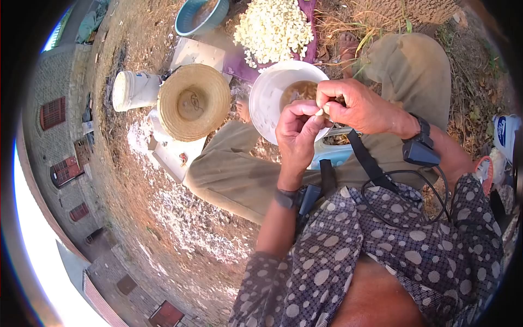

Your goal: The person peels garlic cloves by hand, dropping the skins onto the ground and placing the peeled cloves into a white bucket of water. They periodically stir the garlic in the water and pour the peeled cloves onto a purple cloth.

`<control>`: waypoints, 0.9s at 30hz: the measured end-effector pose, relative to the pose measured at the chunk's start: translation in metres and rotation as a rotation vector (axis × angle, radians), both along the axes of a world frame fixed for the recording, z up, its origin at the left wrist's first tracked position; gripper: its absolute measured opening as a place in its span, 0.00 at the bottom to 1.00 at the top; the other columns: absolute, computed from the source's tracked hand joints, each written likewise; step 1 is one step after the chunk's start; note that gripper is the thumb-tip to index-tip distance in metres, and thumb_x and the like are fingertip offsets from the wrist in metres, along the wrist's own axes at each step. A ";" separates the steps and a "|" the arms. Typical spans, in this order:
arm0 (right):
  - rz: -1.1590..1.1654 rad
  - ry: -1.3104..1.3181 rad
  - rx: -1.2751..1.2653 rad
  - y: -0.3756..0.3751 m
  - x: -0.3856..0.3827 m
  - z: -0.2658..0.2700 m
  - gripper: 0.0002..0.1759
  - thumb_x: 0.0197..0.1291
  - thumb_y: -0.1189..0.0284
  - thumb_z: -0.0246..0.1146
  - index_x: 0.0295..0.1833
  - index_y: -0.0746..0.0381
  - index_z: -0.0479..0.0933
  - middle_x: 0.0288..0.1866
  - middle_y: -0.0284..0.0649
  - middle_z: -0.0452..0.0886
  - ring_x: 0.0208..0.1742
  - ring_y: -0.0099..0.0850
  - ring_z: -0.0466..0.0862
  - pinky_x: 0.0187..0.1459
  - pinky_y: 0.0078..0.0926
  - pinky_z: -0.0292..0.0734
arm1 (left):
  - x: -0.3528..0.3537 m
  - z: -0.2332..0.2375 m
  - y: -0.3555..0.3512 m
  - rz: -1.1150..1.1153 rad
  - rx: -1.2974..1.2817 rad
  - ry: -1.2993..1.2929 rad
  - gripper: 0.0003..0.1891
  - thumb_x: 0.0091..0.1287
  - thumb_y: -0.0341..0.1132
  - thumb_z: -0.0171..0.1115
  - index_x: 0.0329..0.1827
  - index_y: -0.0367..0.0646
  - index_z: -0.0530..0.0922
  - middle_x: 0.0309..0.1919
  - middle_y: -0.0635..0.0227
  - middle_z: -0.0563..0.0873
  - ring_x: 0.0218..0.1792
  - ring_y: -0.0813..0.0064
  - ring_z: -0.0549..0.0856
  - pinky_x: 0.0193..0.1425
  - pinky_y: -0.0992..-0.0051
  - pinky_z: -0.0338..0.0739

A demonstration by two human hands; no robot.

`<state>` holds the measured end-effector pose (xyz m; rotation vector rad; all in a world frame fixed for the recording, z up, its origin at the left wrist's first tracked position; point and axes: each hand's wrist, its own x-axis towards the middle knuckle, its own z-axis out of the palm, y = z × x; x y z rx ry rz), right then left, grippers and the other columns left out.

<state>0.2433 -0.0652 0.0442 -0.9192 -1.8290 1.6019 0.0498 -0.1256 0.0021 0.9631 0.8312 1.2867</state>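
Observation:
Above the near rim of a white bucket [265, 103], my left hand [298, 131] and my right hand [357, 103] meet with fingertips together. Between the pinched fingers is a small pale piece [326, 110], perhaps a clove or kernel; both hands touch it. The bucket holds brownish liquid [298, 94] with bits in it, partly hidden by my hands. Beyond the bucket, a heap of pale peeled pieces [275, 30] lies on a purple cloth [238, 65]. Part of a light blue container [333, 152] shows below my hands.
A straw hat [193, 102] rests left of the bucket, beside a white pail [131, 91]. A blue-green basin [200, 15] is at the top. My crossed legs [234, 169] surround the work spot. Pale scraps [190, 218] litter the ground. A black cable [403, 220] hangs across my shirt.

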 end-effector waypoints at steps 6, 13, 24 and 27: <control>-0.121 0.070 -0.012 -0.005 -0.011 0.001 0.03 0.68 0.82 0.55 0.40 0.66 0.72 0.30 0.39 0.77 0.33 0.23 0.78 0.35 0.31 0.76 | 0.005 -0.007 0.000 0.089 -0.052 -0.037 0.09 0.76 0.28 0.67 0.54 0.36 0.79 0.46 0.62 0.88 0.43 0.75 0.89 0.46 0.73 0.88; -0.233 -0.060 0.365 -0.003 -0.017 -0.008 0.01 0.65 0.78 0.59 0.38 0.63 0.75 0.31 0.46 0.81 0.33 0.47 0.84 0.34 0.41 0.78 | 0.018 0.002 -0.002 0.227 -0.166 0.040 0.07 0.76 0.25 0.63 0.54 0.37 0.79 0.45 0.62 0.88 0.42 0.73 0.89 0.49 0.72 0.87; -0.153 -0.071 0.230 -0.002 -0.016 -0.008 0.03 0.64 0.83 0.58 0.40 0.66 0.71 0.31 0.46 0.76 0.30 0.38 0.76 0.34 0.35 0.75 | 0.007 0.001 0.004 0.158 -0.345 -0.483 0.07 0.76 0.25 0.56 0.53 0.42 0.79 0.47 0.63 0.85 0.45 0.72 0.85 0.57 0.61 0.85; -0.158 -0.074 0.287 -0.003 -0.013 -0.006 0.02 0.65 0.81 0.58 0.40 0.66 0.71 0.31 0.46 0.76 0.31 0.40 0.76 0.35 0.36 0.75 | -0.006 0.000 0.009 0.210 -0.308 -0.449 0.08 0.75 0.25 0.56 0.53 0.42 0.79 0.44 0.64 0.84 0.40 0.75 0.83 0.56 0.59 0.85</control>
